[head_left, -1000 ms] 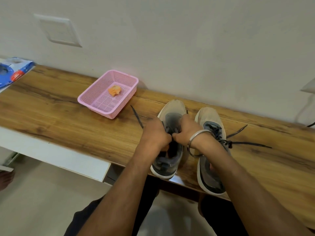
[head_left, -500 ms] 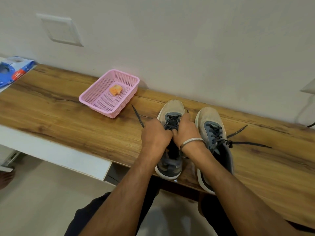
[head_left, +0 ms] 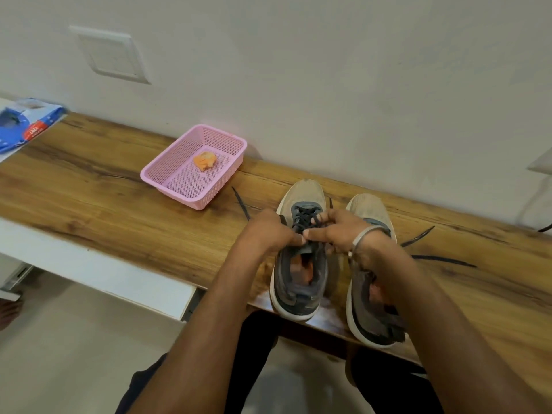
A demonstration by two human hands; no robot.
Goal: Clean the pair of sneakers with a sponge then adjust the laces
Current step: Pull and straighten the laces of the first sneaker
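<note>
Wooden table (head_left: pixel 89 198), sneaker heels overhanging its edge, left hand (head_left: pixel 268 231) and right hand (head_left: pixel 337 231) grip pinching laces (head_left: pixel 304 219)

Wood-grain table (head_left: pixel 104 186), smooth with a slight sheen near the front edge. Pink perforated plastic basket (head_left: pixel 167 179) holding a porous orange sponge (head_left: pixel 205 161). Grey cloth sneakers (head_left: pixel 301 264) with pale rubbery soles and dark woven laces (head_left: pixel 306 218). Shiny metal bangle (head_left: pixel 363 234). Glossy printed packet (head_left: pixel 27 127). Matt painted wall (head_left: pixel 328 70).
</note>
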